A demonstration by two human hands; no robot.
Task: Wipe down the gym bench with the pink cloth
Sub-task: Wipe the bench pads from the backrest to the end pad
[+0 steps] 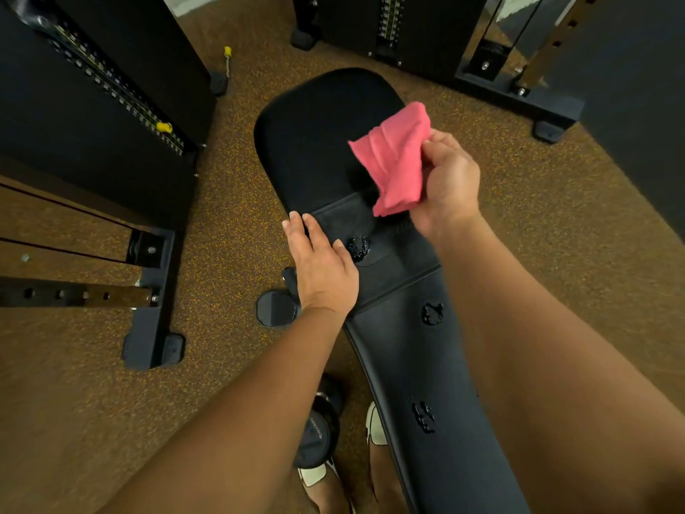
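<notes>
The black padded gym bench (315,142) runs from the lower right up to the middle of the view, with a seam strip across it and several torn spots in the vinyl. My right hand (450,183) is shut on the folded pink cloth (394,161), holding it just above the bench near the seam. My left hand (320,267) lies flat, fingers together, on the bench's left edge at the seam, holding nothing.
A weight-stack machine (103,94) with a yellow pin stands at the left, another stack (389,27) at the back, and a rack foot (548,116) at the right. A dumbbell (318,428) and white shoes (374,424) are on the speckled floor beside the bench.
</notes>
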